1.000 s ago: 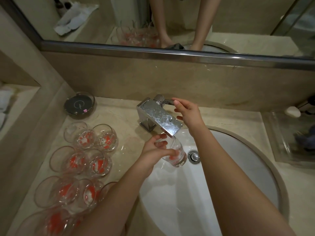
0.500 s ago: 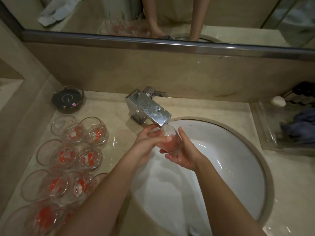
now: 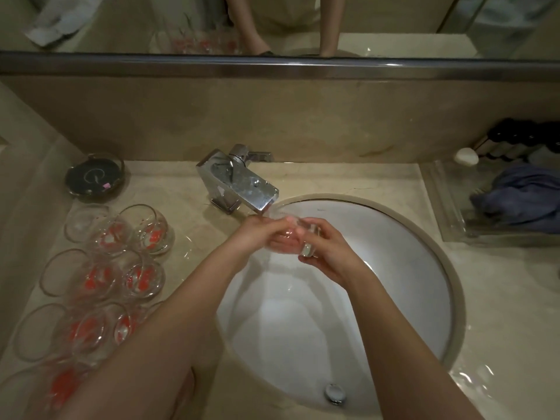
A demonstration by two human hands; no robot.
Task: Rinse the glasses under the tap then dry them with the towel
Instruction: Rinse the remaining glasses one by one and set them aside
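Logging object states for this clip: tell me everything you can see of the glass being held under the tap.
The glass is small, clear and rounded, with red-orange colour showing through it. It lies tilted on its side just below the tap spout, above the white sink. The left hand wraps it from the left and the right hand cups its thick base end. The fingers hide most of it; a water stream cannot be made out.

The glass (image 3: pixel 291 237) is mostly hidden inside both hands' grip; lower-left glasses (image 3: pixel 45 386) run off-frame.
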